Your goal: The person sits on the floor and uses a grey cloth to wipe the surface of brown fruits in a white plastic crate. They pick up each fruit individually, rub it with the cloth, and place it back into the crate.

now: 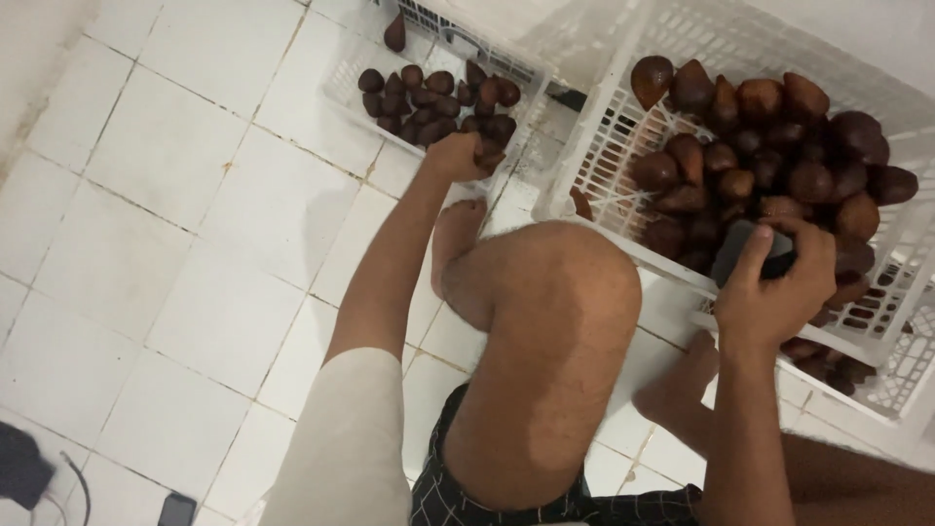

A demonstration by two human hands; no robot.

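My left hand [456,156] reaches out to a small white plastic crate [343,80] on the tiled floor and closes on a dark brown scaly fruit [490,153] at the crate's near edge. Several more of the same fruits [433,99] lie in that crate. My right hand [765,287] rests on the near rim of a larger white crate [623,127] piled with brown fruits [769,146] and grips a dark flat object [740,248]; what it is I cannot tell.
My bent knee [555,321] and bare feet [458,244] sit between the two crates. A single fruit [394,34] lies beyond the small crate. White floor tiles [195,224] spread to the left. A dark item with a cable [29,472] lies at bottom left.
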